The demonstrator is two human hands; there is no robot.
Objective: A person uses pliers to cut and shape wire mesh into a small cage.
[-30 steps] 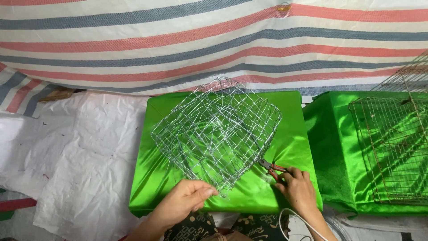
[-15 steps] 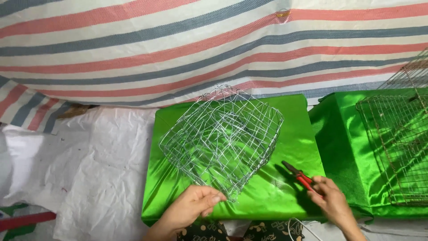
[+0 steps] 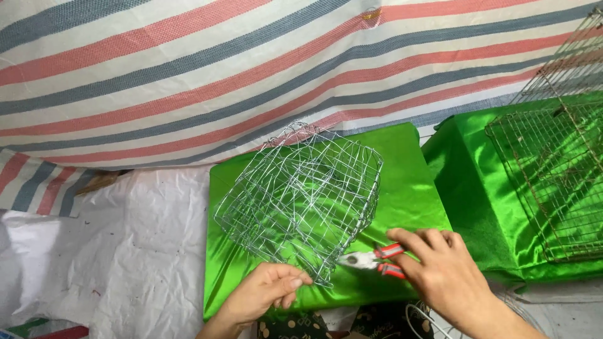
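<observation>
1. Wire mesh cage [image 3: 301,198] — a box of thin bright wire, tilted on one lower edge on the green satin cushion [image 3: 408,188]; its grid is uneven, with bent strands and loose ends twisted along the top rim.
2. Left hand [image 3: 267,292]: fingers curled about the lowest wires of the cage at its near corner, steadying it.
3. Right hand [image 3: 443,270]: fingers spread loosely over the red-handled pliers [image 3: 374,259], which lie on the cushion just beside the cage corner; whether the grip has closed on the handles cannot be told.
4. State of the work, as judged: the cage has its walls and shape, yet the irregular mesh and stray ends suggest joints left to tighten or trim.
5. Second green cushion [image 3: 477,207], to the right, glossy and creased, carrying rusty wire grid cages [image 3: 553,169] of finer, regular mesh.
6. Striped tarpaulin [image 3: 220,69] — woven, in red, grey-blue and white bands — forms the backdrop; a crumpled white woven sheet [image 3: 107,251] covers the ground at left.
</observation>
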